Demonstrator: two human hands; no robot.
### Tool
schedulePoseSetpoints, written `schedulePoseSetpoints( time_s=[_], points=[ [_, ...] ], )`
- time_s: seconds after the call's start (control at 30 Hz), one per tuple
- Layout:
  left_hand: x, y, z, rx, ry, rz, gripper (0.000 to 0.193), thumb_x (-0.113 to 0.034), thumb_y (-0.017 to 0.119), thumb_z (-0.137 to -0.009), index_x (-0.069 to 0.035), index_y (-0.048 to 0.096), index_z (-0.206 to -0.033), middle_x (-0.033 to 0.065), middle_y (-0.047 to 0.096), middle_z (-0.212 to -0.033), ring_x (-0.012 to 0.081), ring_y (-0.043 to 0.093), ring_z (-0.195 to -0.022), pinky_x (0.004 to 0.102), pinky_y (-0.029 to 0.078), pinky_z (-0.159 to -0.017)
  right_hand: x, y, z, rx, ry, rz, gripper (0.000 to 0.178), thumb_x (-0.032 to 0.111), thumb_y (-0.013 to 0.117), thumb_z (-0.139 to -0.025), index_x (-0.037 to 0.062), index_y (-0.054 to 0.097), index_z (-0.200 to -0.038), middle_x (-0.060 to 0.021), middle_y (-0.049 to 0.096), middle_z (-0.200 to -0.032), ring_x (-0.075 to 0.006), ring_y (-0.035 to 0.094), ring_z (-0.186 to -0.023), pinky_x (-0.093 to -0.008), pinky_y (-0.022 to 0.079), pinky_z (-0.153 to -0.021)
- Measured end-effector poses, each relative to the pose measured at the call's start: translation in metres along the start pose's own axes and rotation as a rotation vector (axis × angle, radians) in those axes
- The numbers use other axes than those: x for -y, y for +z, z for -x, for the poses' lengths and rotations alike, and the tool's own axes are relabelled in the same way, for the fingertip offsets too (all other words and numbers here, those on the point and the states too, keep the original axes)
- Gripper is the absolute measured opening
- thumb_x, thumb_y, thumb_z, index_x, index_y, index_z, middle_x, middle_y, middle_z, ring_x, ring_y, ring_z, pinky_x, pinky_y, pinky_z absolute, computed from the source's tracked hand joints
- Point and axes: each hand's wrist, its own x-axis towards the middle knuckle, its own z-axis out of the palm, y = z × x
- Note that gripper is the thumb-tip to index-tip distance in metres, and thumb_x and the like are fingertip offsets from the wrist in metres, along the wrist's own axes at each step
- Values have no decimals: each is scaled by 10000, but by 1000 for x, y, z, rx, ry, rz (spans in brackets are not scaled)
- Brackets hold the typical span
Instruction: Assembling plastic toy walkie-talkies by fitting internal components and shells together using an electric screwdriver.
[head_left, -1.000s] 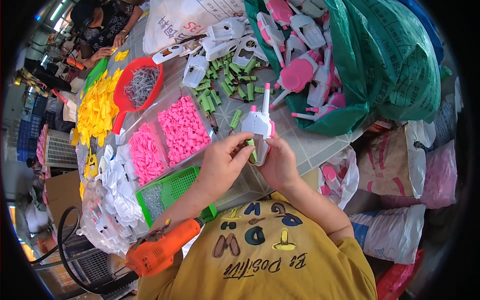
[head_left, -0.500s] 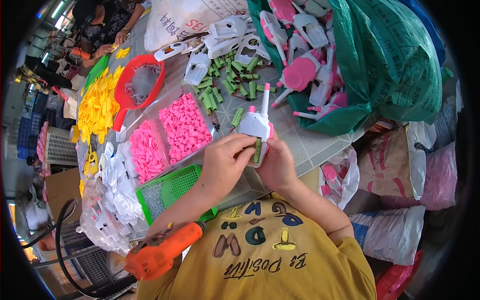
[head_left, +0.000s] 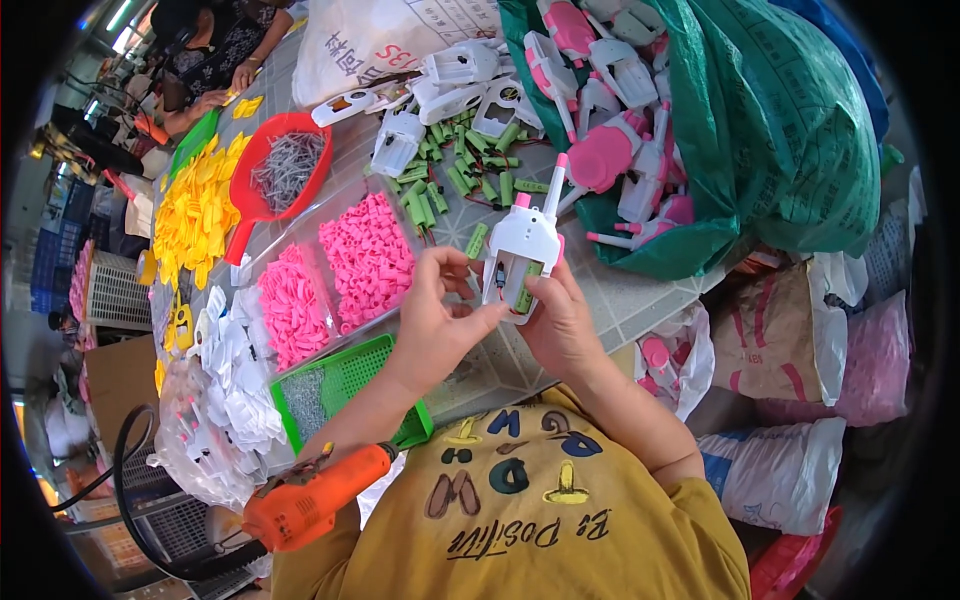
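Observation:
Between my two hands is a white plastic housing (head_left: 527, 235) with pink tips on its two stems at the top. Its open hollow faces up; a green battery (head_left: 530, 288) lies along the right side, with a small dark connector and wire to the left. My right hand (head_left: 562, 318) grips the housing's right side, thumb beside the battery. At the lower left edge my left hand (head_left: 440, 315) meets it with the thumb, its other fingers curled. Several green batteries with wires (head_left: 465, 165) lie beyond, next to open white housings (head_left: 398, 140).
A green sack (head_left: 770, 130) holding pink-and-white pieces stands at the far right. On the left are a clear box of pink parts (head_left: 365, 260), a red scoop of screws (head_left: 240, 190), yellow parts (head_left: 200, 210) and a green basket (head_left: 350, 370). An orange power screwdriver (head_left: 315, 500) hangs near my left arm.
My left fingers have come off the battery, and my left hand has shifted left. The housing has tilted to the right, and its hollow with the dark connector now shows.

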Motion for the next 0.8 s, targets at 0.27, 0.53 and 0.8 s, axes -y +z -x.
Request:
schedulePoseSetpoints(
  time_s=[0.27, 0.53, 0.8],
  points=[
    [17, -1, -5, -53, -223, 264, 552, 53, 734, -791, -5, 415, -1239, 126, 559, -1119, 182, 643, -949, 320, 590, -778, -14, -1, 1, 79, -66, 169, 705, -7, 573, -956, 115, 263, -1577, -80, 497, -1426, -227, 549, -1279, -424, 475, -1083],
    [-5, -17, -3, 12, 24, -198, 497, -17, 737, -810, -27, 536, -1264, 73, 622, -1126, 176, 653, -1048, 308, 556, -818, -11, -17, 3, 214, -202, 638, 707, -54, 553, -937, 59, 236, -1559, -92, 502, -1379, -184, 520, -1267, -335, 447, -1070],
    [-30, -30, -10, -36, 293, -240, 286, -169, 783, -920, -13, 706, -1148, 64, 643, -902, 145, 632, -809, 283, 515, -719, -5, -29, -2, 351, -420, 1029, 885, -147, 548, -822, 62, 146, -1582, -257, 429, -1552, -331, 492, -1421, -413, 423, -1137]
  ],
)
